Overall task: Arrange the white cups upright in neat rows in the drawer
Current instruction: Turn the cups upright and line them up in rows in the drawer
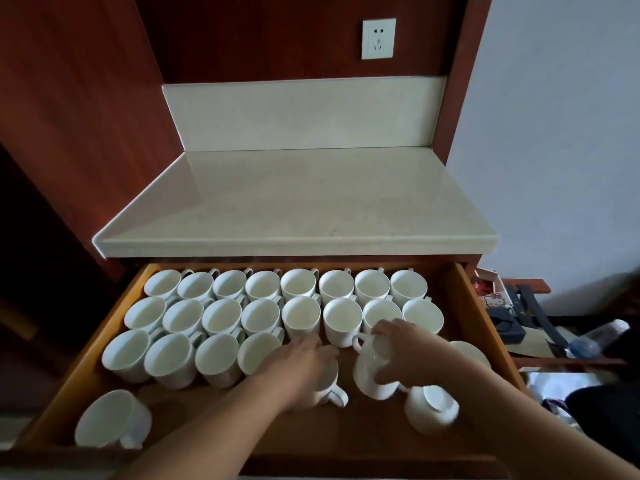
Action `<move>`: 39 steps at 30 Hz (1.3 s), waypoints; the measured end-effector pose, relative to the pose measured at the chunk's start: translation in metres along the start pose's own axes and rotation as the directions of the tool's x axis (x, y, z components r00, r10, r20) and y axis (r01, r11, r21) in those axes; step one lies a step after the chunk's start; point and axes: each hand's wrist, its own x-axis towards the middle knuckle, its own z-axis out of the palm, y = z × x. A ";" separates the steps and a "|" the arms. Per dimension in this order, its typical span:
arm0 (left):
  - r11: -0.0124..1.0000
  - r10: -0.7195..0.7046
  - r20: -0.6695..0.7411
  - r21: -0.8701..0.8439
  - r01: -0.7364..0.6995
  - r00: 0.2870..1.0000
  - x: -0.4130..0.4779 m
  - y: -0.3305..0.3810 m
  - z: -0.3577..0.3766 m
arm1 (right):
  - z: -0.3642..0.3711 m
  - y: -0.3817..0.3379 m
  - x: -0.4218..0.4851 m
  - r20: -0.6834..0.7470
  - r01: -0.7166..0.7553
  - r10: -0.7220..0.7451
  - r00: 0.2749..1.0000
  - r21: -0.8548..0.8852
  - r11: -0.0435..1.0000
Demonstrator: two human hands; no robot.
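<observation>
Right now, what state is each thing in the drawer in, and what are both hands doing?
Drawer: open.
Back row: eight cups upright.
Second row: eight upright.
Third row: four upright.
Left hand: lies over fifth cup, which looks upright.
Right hand: grips tilted cup.
Front-left cup: on its side.
Front-right cup: tipped, base showing.
Far-right cup: mostly hidden.

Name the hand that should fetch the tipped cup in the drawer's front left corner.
Left, probably, though it holds an upright cup. The tipped cup lies on the left hand's side, near that forearm. The right hand grips a tilted cup far across the drawer; reaching over would cross the left arm.
</observation>
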 end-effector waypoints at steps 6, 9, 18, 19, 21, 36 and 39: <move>0.973 -0.052 -0.032 -0.227 0.044 0.998 -0.010 0.002 -0.036 | -0.046 -0.002 -0.012 -0.095 -0.058 0.133 0.986 0.559 0.827; 0.504 -0.102 -0.015 -0.863 0.038 0.995 -0.014 0.005 -0.075 | -0.056 -0.011 -0.018 -0.137 0.079 0.090 0.986 0.879 0.471; -0.456 -0.175 -0.086 -0.876 -0.159 0.981 -0.002 0.013 -0.115 | -0.078 -0.042 -0.027 -0.279 0.270 -0.012 0.960 0.915 0.300; -0.411 -0.207 -0.079 -0.898 -0.160 0.975 -0.001 0.014 -0.119 | -0.081 -0.042 -0.028 -0.305 0.266 0.012 0.952 0.850 0.454; -0.208 -0.268 -0.059 -0.971 -0.118 0.962 0.003 0.017 -0.125 | -0.084 -0.044 -0.030 -0.384 0.199 0.037 0.923 0.558 0.806; 0.640 -0.019 -0.076 -0.767 -0.047 0.997 -0.002 0.012 -0.114 | -0.059 -0.058 -0.033 -0.265 -0.019 -0.004 0.964 -0.082 0.996; 0.924 0.063 0.005 -0.378 -0.057 0.998 -0.014 -0.009 -0.083 | -0.037 -0.045 -0.031 -0.183 -0.083 0.080 0.980 -0.010 0.996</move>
